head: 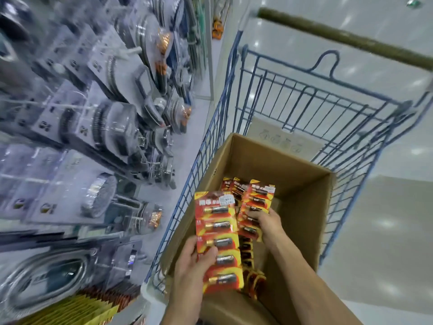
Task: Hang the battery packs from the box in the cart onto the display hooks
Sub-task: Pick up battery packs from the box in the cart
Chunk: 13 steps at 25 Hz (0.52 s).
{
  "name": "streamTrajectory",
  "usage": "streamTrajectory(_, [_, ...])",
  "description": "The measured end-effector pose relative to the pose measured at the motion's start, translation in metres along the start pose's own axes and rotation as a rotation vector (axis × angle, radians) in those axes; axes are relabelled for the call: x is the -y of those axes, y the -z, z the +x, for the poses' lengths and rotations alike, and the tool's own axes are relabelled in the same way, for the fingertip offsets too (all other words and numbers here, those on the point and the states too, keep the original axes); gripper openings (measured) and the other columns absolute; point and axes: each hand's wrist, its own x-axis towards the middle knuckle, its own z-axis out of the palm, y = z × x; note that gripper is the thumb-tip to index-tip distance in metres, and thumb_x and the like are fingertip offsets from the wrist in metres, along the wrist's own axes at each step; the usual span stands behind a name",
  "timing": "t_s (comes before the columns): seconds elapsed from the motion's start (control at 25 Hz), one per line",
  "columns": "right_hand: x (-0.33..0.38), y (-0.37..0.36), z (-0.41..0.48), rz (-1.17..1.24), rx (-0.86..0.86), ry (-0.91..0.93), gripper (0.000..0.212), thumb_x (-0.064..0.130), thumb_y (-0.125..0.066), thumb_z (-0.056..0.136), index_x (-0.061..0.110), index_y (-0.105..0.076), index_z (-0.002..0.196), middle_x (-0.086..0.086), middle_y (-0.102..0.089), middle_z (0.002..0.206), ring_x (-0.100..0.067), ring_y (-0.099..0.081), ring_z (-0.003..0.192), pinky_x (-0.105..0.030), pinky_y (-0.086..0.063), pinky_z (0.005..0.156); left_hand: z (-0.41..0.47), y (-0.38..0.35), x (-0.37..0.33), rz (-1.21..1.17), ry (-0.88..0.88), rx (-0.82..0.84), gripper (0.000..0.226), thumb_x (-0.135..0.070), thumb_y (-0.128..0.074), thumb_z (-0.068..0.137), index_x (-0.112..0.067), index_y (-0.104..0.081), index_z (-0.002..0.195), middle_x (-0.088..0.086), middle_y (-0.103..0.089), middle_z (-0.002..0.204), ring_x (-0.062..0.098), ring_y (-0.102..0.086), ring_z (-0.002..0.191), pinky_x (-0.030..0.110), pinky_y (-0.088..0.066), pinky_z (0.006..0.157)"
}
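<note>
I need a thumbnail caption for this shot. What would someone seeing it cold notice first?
Red and yellow grab the eye: the left hand grips a long strip of battery packs at lower centre, and the right hand holds a fanned bunch of packs beside it. Both are over the open cardboard box inside the blue wire cart. Blurred packaged goods hang in rows at the left.

Left grip [194,266] holds a strip of battery packs [220,242] by its lower edge, above the open cardboard box [281,152] standing in the blue wire cart [293,102]. Right grip [267,225] clasps a second bundle of packs [256,202] inside the box. Blurred hanging goods [105,127] line the display at left.
</note>
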Motion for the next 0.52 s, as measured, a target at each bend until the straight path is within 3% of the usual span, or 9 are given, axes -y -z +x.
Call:
streamTrajectory(0.08, [0.017, 0.019, -0.06, 0.099, 0.14, 0.042, 0.043, 0.001, -0.074, 0.087, 0.016, -0.062, 0.125, -0.013, -0.076, 0.115, -0.034, -0.075, 0.101, -0.054, -0.059, 0.092, -0.02, 0.001, -0.011, 0.018, -0.099, 0.0, 0.043, -0.021, -0.076, 0.081, -0.02, -0.065, 0.122, 0.01, -0.08, 0.105, 0.033, -0.078, 0.091, 0.049, -0.061, 0.08])
streamTrajectory(0.32, [0.047, 0.058, -0.2, 0.194, 0.497, 0.246, 0.056, 0.001, -0.068, 0.089, 0.014, -0.053, 0.141, -0.02, -0.068, 0.13, -0.039, -0.068, 0.117, -0.057, -0.053, 0.098, -0.088, 0.007, -0.024, -0.068, -0.369, -0.062, 0.033, -0.035, -0.069, 0.092, -0.025, -0.066, 0.123, 0.01, -0.079, 0.108, 0.036, -0.077, 0.094, 0.061, -0.058, 0.09])
streamTrajectory(0.52, [0.045, 0.06, -0.306, 0.047, 0.764, 0.264, 0.04, 0.03, -0.052, 0.102, 0.013, -0.06, 0.136, -0.018, -0.071, 0.126, -0.036, -0.071, 0.111, -0.05, -0.056, 0.092, -0.183, 0.029, 0.006, -0.193, -0.583, -0.181, 0.029, -0.023, -0.068, 0.096, -0.023, -0.068, 0.124, 0.014, -0.078, 0.109, 0.034, -0.078, 0.089, 0.048, -0.062, 0.078])
